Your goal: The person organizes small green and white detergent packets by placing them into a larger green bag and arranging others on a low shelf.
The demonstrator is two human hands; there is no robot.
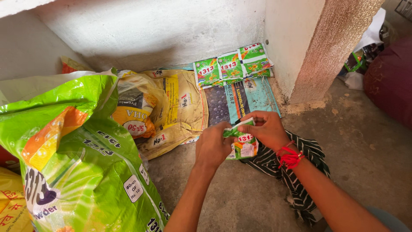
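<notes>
Both my hands hold one small green sachet [243,144] over the concrete floor. My left hand [213,145] grips its left edge, and my right hand [267,128], with a red thread on the wrist, pinches its top right. Three matching green sachets [231,65] lie in a row against the white wall beyond my hands. A large green sack [81,159] stands open at my left.
A crumpled yellow-brown bag [171,107] and a flattened blue bag [240,101] lie on the floor by the wall. A black-and-white striped cloth [292,176] sits under my right forearm. A plastered pillar [317,47] rises at the right, with a dark red bundle [392,81] past it.
</notes>
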